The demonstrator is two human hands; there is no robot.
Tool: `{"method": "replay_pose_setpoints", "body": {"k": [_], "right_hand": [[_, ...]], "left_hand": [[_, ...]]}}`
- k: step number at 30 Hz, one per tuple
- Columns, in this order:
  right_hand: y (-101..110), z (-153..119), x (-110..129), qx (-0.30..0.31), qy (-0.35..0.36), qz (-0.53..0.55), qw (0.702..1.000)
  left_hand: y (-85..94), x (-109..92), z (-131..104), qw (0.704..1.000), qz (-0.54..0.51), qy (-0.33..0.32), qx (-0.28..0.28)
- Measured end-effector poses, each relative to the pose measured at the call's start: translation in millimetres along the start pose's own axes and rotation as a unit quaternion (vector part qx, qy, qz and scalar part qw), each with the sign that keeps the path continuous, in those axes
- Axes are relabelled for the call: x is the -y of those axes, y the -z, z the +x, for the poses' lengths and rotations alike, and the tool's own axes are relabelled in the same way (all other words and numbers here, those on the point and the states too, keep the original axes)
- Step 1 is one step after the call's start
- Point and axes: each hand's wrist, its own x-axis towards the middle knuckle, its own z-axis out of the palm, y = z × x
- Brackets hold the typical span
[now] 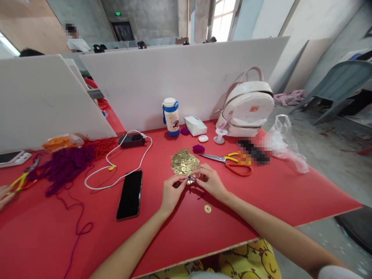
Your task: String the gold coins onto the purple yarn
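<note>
My left hand [173,190] and my right hand [213,181] meet over the red table, fingers pinched around a coin [190,179] with dark purple cord on it. The cord's loop rises by my right fingertips, and a loose end hangs below. Just beyond my hands lies a pile of brass-coloured coins [183,159] with holes. One single coin [207,209] rests nearer to me. Scissors [225,159] with yellow and red handles lie to the right of the pile, beside a small purple yarn ball [198,148].
A black phone [129,195], white cable [100,187] and purple yarn heap [68,164] lie left. Another person's hand [5,196] is at scissors [21,181] on the far left. Behind stand a bottle [171,117], spool [220,136] and white backpack [247,106].
</note>
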Motion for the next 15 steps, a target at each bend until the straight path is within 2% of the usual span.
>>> {"method": "replay_pose_setpoints", "body": {"k": [9, 15], "right_hand": [[-1.3, -1.4, 1.2, 0.001, -0.004, 0.006, 1.000], [-2.5, -2.7, 3.2, 0.021, 0.018, 0.001, 1.000]], "left_hand": [[0.2, -1.8, -1.0, 1.000, 0.007, -0.010, -0.007], [-0.3, -0.6, -2.2, 1.000, 0.014, -0.024, -0.012]]}}
